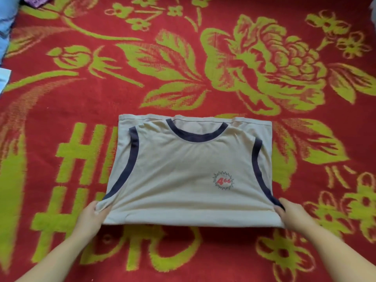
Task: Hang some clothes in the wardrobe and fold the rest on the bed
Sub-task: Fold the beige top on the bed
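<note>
So the tank top (189,171) is lying flat on the bed, right in the middle of a red blanket (203,78) with big yellow-green flowers all over it. It's a beige sleeveless one with dark navy trim round the neck and armholes, and a little red "466" logo (223,180) on the chest. It's folded in half, with the neckline sitting just short of the hem at the far edge, so a strip of the bottom layer shows past it. The left hand (91,217) pinches the near left corner of the tank top, fabric bunched between thumb and fingers. The right hand (293,215) grips the near right corner the same way, right where the navy armhole trim ends. Both forearms reach in from the near side of the tank top. Off to the far left of the tank top, at the blanket's edge, there's some light blue cloth (6,27) and a bit of purple fabric (35,1).
</note>
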Action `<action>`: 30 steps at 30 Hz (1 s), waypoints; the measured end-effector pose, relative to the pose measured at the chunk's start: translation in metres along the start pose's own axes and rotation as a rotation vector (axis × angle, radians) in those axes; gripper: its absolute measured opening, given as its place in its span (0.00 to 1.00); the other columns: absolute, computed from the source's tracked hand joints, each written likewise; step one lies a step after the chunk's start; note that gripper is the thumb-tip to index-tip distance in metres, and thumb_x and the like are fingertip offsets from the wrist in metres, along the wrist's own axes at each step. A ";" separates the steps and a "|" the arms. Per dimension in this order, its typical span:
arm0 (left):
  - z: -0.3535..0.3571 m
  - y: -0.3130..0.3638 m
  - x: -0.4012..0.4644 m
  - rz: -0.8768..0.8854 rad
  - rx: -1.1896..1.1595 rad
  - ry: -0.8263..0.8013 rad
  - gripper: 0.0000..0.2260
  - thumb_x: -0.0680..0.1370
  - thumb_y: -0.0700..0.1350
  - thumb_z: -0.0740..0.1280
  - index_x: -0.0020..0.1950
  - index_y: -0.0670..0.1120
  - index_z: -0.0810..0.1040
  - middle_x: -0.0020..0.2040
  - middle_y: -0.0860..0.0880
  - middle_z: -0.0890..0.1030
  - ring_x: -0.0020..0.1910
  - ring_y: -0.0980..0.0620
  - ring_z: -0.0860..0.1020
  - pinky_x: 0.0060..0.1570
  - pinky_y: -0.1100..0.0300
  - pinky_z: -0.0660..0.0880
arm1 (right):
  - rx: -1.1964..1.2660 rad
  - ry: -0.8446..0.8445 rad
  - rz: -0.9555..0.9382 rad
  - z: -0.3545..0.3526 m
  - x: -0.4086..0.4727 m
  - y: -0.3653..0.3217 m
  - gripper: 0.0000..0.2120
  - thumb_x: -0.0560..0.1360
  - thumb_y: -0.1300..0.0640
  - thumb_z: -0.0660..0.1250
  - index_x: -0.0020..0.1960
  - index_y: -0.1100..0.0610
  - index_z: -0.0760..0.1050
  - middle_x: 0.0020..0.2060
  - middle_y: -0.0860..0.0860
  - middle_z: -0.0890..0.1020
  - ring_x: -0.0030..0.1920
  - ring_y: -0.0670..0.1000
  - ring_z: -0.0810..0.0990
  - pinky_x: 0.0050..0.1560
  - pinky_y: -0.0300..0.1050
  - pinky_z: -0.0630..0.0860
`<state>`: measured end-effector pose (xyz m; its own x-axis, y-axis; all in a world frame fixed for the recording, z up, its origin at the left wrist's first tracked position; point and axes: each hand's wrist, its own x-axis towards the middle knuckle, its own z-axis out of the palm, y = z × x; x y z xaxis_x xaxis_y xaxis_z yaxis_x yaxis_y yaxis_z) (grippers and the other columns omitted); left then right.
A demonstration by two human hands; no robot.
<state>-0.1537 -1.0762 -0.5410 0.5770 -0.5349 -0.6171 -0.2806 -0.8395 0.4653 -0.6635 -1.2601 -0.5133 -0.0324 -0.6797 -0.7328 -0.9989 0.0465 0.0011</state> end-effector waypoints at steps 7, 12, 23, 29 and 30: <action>-0.005 -0.027 -0.031 -0.146 0.036 -0.191 0.09 0.74 0.48 0.72 0.41 0.44 0.76 0.37 0.44 0.79 0.41 0.41 0.78 0.37 0.54 0.67 | -0.162 -0.216 0.025 0.034 -0.029 0.018 0.08 0.75 0.58 0.60 0.53 0.50 0.68 0.55 0.50 0.76 0.54 0.52 0.76 0.47 0.44 0.70; -0.031 0.002 0.010 -0.154 0.112 -0.408 0.18 0.72 0.53 0.74 0.50 0.41 0.74 0.41 0.45 0.77 0.41 0.45 0.76 0.41 0.53 0.70 | -0.093 0.233 0.283 -0.012 -0.005 -0.033 0.18 0.77 0.62 0.57 0.66 0.56 0.65 0.62 0.58 0.70 0.62 0.61 0.69 0.59 0.57 0.71; 0.007 0.110 0.081 0.085 -0.154 0.048 0.04 0.79 0.42 0.63 0.44 0.45 0.73 0.38 0.49 0.74 0.41 0.47 0.73 0.34 0.56 0.67 | 0.175 0.126 -0.691 -0.028 0.012 -0.329 0.18 0.80 0.60 0.57 0.68 0.58 0.70 0.61 0.58 0.77 0.60 0.58 0.76 0.57 0.49 0.73; -0.014 0.080 0.085 -0.035 -0.384 0.033 0.09 0.81 0.44 0.60 0.58 0.43 0.74 0.47 0.42 0.79 0.41 0.48 0.76 0.45 0.50 0.76 | 0.226 -0.103 -0.598 -0.005 0.016 -0.437 0.27 0.79 0.45 0.60 0.71 0.59 0.60 0.59 0.59 0.75 0.47 0.56 0.78 0.37 0.45 0.70; -0.015 0.070 0.079 -0.081 -0.401 -0.007 0.09 0.81 0.46 0.60 0.55 0.41 0.75 0.46 0.41 0.80 0.40 0.46 0.78 0.47 0.48 0.77 | 0.196 -0.065 -0.546 -0.003 0.019 -0.445 0.32 0.78 0.41 0.59 0.74 0.57 0.55 0.62 0.61 0.73 0.51 0.58 0.78 0.39 0.46 0.71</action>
<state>-0.1164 -1.1760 -0.5473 0.5794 -0.4702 -0.6657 0.0880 -0.7759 0.6247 -0.2201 -1.2960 -0.5253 0.4938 -0.5971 -0.6322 -0.8454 -0.1594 -0.5098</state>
